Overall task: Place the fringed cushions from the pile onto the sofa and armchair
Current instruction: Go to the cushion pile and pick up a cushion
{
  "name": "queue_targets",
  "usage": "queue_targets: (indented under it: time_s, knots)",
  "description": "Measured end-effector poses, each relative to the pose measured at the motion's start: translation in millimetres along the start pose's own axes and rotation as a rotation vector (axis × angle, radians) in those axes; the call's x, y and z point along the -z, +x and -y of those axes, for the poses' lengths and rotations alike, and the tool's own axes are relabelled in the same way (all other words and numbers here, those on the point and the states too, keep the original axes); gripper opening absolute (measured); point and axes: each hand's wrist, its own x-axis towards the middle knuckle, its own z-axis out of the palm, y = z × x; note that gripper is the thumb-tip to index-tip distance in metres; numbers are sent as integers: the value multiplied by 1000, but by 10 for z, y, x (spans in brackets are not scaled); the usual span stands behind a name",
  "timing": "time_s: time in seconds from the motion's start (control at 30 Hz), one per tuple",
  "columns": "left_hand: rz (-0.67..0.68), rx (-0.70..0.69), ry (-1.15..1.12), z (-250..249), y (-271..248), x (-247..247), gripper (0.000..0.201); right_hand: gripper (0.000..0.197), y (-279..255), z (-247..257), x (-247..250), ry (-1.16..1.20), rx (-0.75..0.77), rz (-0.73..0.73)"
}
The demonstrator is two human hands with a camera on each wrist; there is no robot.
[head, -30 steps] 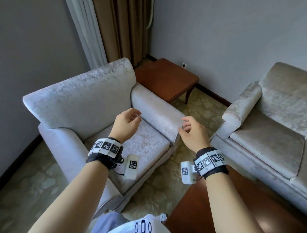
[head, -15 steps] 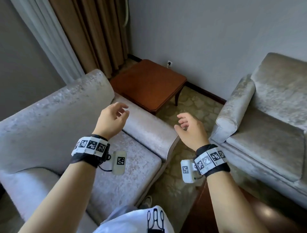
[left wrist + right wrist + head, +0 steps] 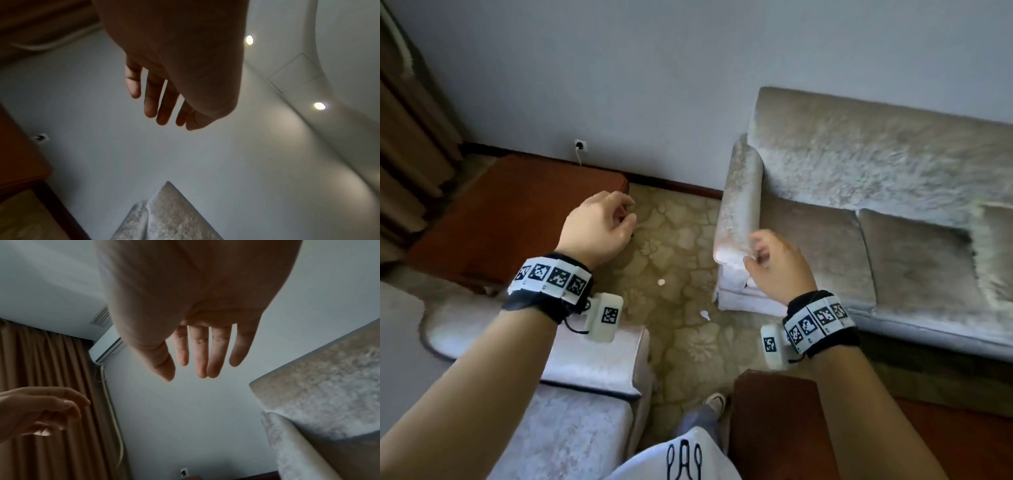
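Hands empty, left hand (image 3: pixel 599 222) and right hand (image 3: pixel 774 263) fingers loosely curled, sofa (image 3: pixel 859 240) just beyond right fingers; no cushion in view, so next move: find pile, grasp one.

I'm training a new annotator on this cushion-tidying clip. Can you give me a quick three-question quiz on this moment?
1. True or false: the left hand is gripping a fringed cushion.
2. Which piece of furniture stands against the wall beyond the right hand? A) sofa B) bed C) bookshelf
3. Fill in: the wall socket sits just above the wooden ____ in the corner.

Key
1. False: both hands hold nothing, fingers relaxed.
2. A: the sofa, its armrest right beside the right hand.
3. side table. No fringed cushions show in any view.
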Motion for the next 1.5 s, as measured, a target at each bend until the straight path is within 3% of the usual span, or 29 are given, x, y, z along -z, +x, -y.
queue_targets:
  time_s: [0.3, 0.6, 0.8, 1.03, 1.3, 1.5]
  knots:
    - [121, -133, -75, -1123, 1793, -1190, 35, 37, 1278, -1167, 870, 11, -140, -98]
    - [319, -217, -230, -2112, 3333, -2515, 26, 38, 2291, -2185, 1511, 28, -283, -165]
    - [485, -310, -383, -3063, 4225, -3379, 25, 39, 2708, -2922, 2125, -14, -442, -282]
    - [652, -495, -506, -4606, 4551, -4247, 22, 38, 2347, -3752, 3055, 11, -697, -485]
    - [791, -710, -522, -6475, 4148, -5156, 22, 38, 1416, -4930, 4096, -47, -864, -692]
    - [824, -715, -597, -7903, 3804, -5840, 22, 37, 760, -5945, 4987, -54, -892, -750]
